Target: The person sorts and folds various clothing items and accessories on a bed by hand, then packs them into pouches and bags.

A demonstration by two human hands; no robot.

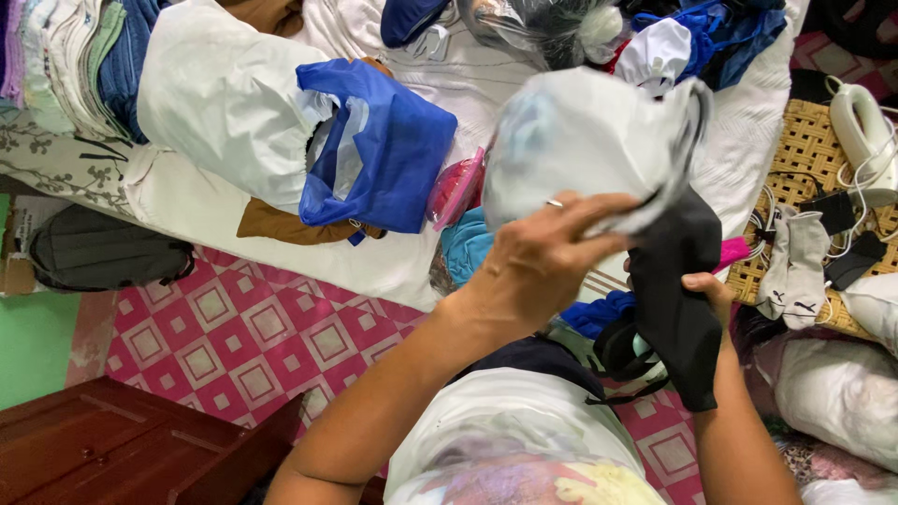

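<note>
The translucent plastic bag (585,145) is blurred, its contents hard to make out. The black garment (675,299) hangs lengthwise downward above the bed's (739,159) near edge. The left hand (533,262) pinches bag and cloth together; the right hand (716,297), mostly hidden, closes its grip on the garment's side.

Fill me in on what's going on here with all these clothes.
A person is handling laundry over a bed. The left hand grips a pale, bunched cloth bag, and the right hand holds a black garment hanging from its mouth. On the white sheet lie a blue bag, folded clothes and a pink pouch. Grey socks rest on a wicker stand.
</note>
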